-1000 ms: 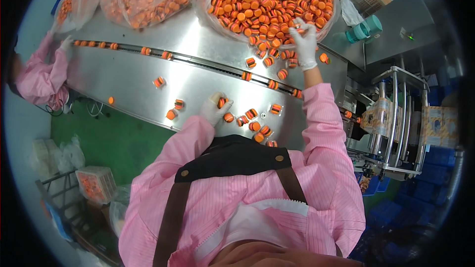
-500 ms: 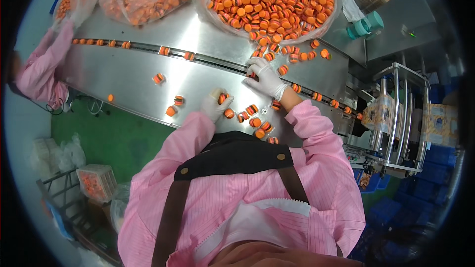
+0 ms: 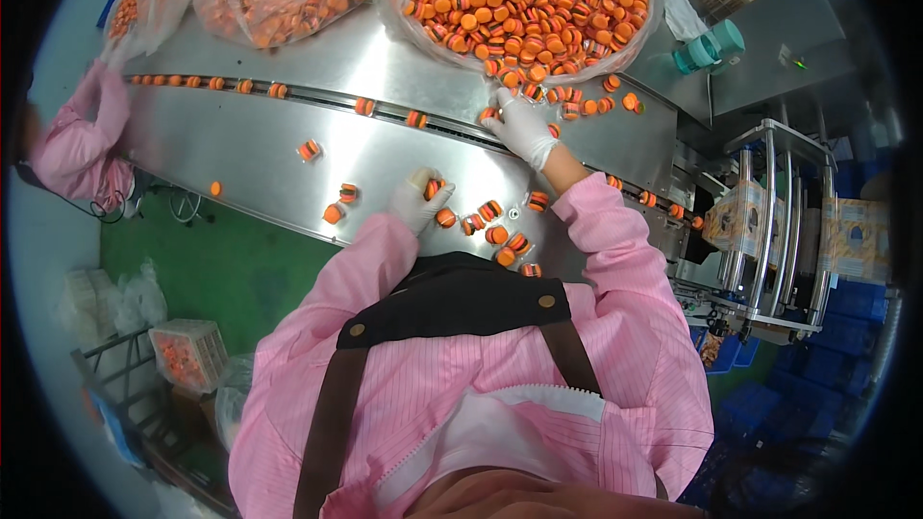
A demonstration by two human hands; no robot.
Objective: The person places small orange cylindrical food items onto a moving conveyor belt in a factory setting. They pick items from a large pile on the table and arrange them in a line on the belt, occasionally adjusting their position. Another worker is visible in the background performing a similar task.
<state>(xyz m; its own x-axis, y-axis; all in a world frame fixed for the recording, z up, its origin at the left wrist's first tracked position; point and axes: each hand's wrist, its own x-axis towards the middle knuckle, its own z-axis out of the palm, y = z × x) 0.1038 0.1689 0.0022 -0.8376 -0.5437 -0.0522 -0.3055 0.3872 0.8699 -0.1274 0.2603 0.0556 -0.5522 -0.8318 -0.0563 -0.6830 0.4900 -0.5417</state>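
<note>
My left hand (image 3: pixel 419 204), in a white glove, rests low over the steel table with its fingers closed round a wrapped orange, burger-shaped candy (image 3: pixel 436 188). Several more such candies (image 3: pixel 490 210) lie loose to its right. In a white glove too, my right hand (image 3: pixel 526 132) is stretched over the conveyor channel. Another burger-shaped candy (image 3: pixel 488 114) sits between its thumb and fingers. A row of candies (image 3: pixel 416 119) lies spaced along the narrow conveyor (image 3: pixel 454 128) on both sides of that hand.
A big clear bag (image 3: pixel 630 62) heaped with candies lies open at the far side, spilling some onto the table (image 3: pixel 288 173). Other filled bags (image 3: pixel 288 29) stand far left. A co-worker's pink sleeve (image 3: pixel 82 149) reaches in there. A metal-framed machine (image 3: pixel 769 231) with printed film stands right.
The candies on the conveyor have shifted to the right. My right hand has moved slightly right and away from me, off the channel spot it touched. My left hand has barely moved.
</note>
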